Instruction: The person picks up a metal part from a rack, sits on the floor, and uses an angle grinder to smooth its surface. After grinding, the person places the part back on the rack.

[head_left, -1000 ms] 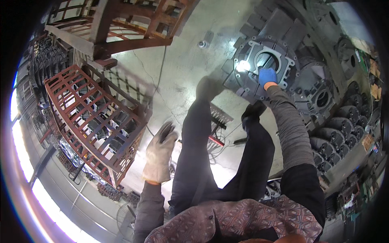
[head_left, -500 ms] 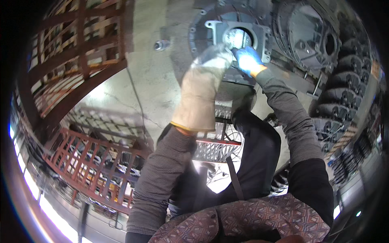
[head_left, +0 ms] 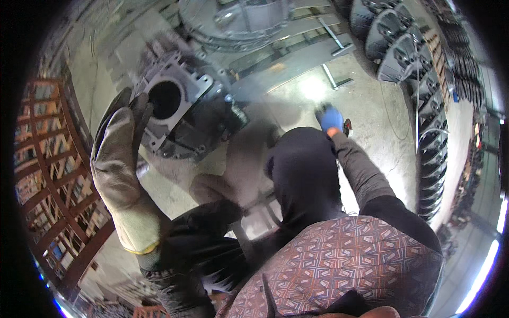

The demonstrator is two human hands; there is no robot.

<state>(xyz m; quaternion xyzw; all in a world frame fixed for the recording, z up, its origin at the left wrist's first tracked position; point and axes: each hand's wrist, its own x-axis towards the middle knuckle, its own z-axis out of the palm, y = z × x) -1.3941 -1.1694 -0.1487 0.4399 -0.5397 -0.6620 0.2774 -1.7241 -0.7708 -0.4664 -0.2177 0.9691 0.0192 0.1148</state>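
Note:
My left hand (head_left: pixel 121 159), in a thick pale leather glove, grips the left edge of a grey cast metal housing (head_left: pixel 175 108) with a square flange and a round opening. The housing lies on the concrete floor in front of my knees. My right hand (head_left: pixel 331 119), in a blue glove, reaches out to the right over the floor beside a small round red and dark object (head_left: pixel 347 126); whether it holds anything is unclear because of blur.
A larger round grey casting (head_left: pixel 238 21) lies beyond the housing, with steel bars (head_left: pixel 334 40) next to it. A row of dark curved castings (head_left: pixel 419 69) lines the right side. Red-brown metal racks (head_left: pixel 47 153) stand at the left.
My view swung left and down. My left hand moved from the housing's top onto its left edge. My right hand left the housing and went out to the right over the floor.

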